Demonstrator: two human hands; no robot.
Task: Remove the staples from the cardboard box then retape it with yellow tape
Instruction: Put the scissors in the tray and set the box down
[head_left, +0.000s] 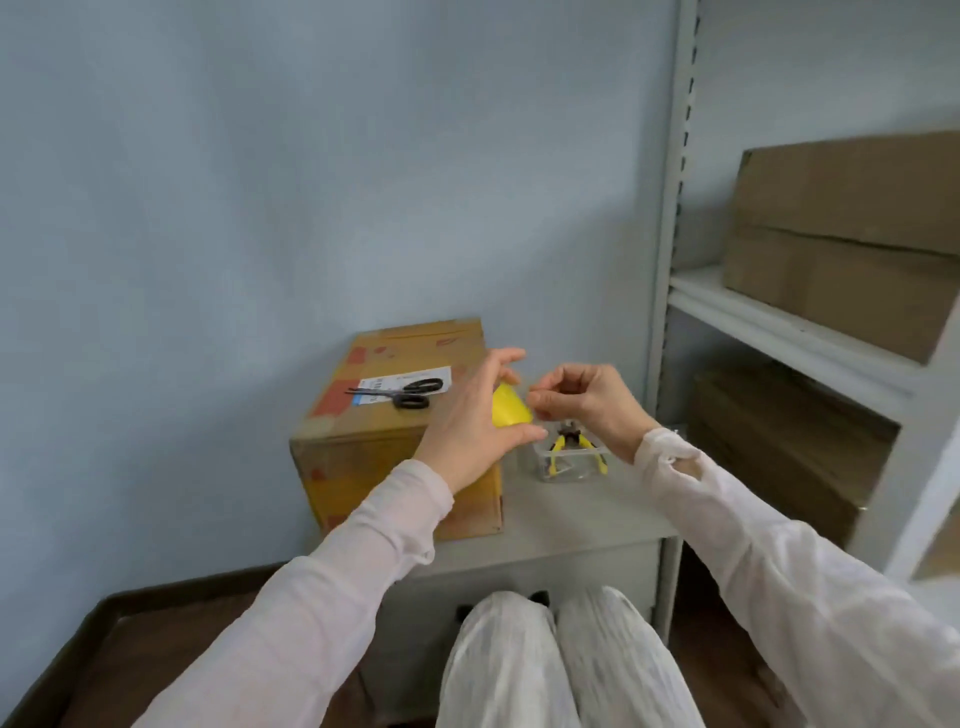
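Knees (545, 660): nearest to me, at 6 o'clock in my view, in pale trousers, tucked up to the low grey table (571, 525).
Left hand (467, 421): raised over the table just past centre; I read fingers arched over and thumb under the yellow tape (511, 413), gripping the roll by its rim.
Right hand (587, 400): at 3 o'clock of the roll, fingertips bunched and pinching at its near edge. Whether they have the loose end I cannot tell.
Yellow tape: in the air between both hands, above the box's right end, touching nothing else.
Cardboard box (374, 441): on the table at 8 o'clock of the hands, flaps closed, label and reddish patches on top.
Scissors (405, 392): lying flat on the box top at 9 o'clock of the roll.
Clear tub (571, 465): on the table at 3 o'clock of the box, holding a yellow-handled tool (569, 444), probably the staple puller.
Handling, my judgement: the roll is light and stiff, best held by rim and core. The free end will be thin, sticky and quick to fold on itself, so I would nip it at a corner and pull straight. The box looks rigid but dents at its edges; I would steady it flat-palmed on top.
Shelving (779, 322): at 2 o'clock, stacked with flat brown cartons (852, 228).
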